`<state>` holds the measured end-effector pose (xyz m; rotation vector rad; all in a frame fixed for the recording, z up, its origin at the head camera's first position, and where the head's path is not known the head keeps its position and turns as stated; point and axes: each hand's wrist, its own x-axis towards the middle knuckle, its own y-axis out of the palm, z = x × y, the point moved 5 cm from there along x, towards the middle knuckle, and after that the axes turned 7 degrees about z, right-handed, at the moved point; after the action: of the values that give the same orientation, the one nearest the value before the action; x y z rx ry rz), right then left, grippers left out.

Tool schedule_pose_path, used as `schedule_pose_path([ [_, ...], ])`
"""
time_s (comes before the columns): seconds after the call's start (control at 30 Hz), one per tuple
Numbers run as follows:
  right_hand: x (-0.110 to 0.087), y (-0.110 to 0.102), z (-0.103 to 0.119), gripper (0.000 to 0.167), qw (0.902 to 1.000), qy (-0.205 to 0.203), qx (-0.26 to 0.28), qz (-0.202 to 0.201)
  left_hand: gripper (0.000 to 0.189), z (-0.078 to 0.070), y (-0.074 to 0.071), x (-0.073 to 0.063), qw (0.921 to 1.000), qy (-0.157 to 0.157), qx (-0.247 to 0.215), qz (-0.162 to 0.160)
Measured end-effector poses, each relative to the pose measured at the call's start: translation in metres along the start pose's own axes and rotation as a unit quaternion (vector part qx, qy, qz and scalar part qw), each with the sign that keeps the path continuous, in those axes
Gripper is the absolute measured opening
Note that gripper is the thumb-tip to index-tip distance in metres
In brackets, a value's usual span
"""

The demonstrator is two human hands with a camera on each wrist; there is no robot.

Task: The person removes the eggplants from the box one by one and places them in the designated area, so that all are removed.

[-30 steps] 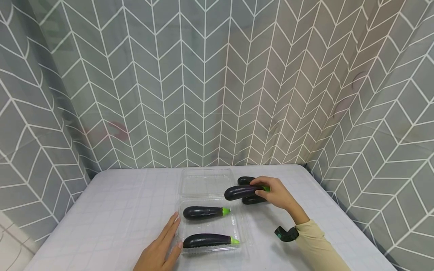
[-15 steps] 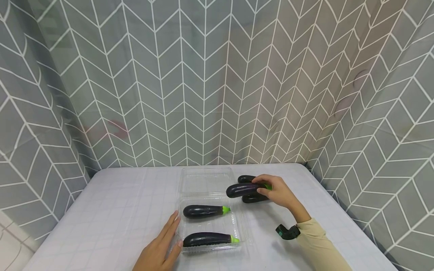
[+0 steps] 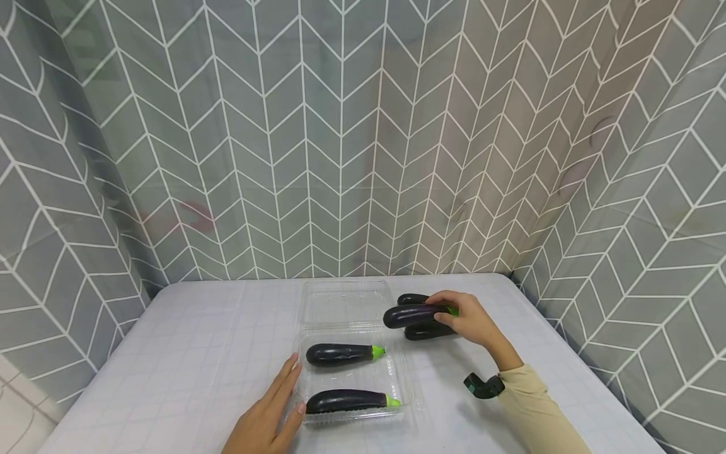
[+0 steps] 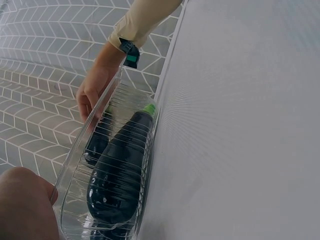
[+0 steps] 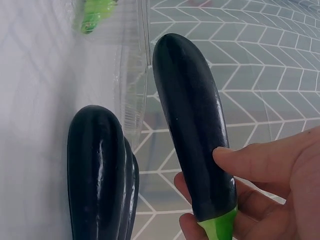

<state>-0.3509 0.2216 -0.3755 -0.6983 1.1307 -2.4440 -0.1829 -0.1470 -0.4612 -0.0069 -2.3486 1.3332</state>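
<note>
My right hand grips a dark purple eggplant near its green stem end, thumb on one side and fingers round the other. It is held up over other eggplants lying on the table to the right of a clear plastic box. My left hand has its fingers straight and touches the left side of the clear box. Inside that box lie two eggplants, one at the back and one at the front, both with green stems pointing right. In the left wrist view the box wall rises beside the left hand.
The box's clear lid lies folded back behind it. A white cloth covers the table. Grey curtains with a white zigzag pattern stand behind and at both sides. A black strap device is on the right forearm.
My right hand has shifted slightly to the right and back with its eggplant, over the others on the table. My left hand stays at the box's left side.
</note>
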Motion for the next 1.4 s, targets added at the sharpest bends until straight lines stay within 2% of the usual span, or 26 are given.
schedule_pose_path([
  [0.3,-0.001,-0.005,-0.006,0.029,0.9999,0.006,-0.005,-0.006,0.062,0.000,0.000,0.000,1.0000,0.002,-0.001,0.003],
  [0.53,-0.001,-0.009,-0.013,0.029,1.0000,0.001,0.002,-0.007,0.062,0.000,-0.001,0.000,0.9998,-0.011,-0.006,0.012],
  [0.9,-0.004,-0.015,-0.024,0.028,0.9998,0.019,0.005,-0.006,0.063,0.000,-0.001,0.000,0.9996,-0.020,-0.010,0.017],
  [1.2,-0.008,-0.023,-0.036,0.026,0.9996,0.012,0.024,0.001,0.062,-0.001,-0.003,0.002,0.9999,-0.009,-0.007,0.007],
  [1.4,-0.010,-0.025,-0.044,0.026,0.9992,0.022,0.032,0.011,0.062,-0.001,-0.004,0.002,0.9999,-0.007,-0.008,0.007],
])
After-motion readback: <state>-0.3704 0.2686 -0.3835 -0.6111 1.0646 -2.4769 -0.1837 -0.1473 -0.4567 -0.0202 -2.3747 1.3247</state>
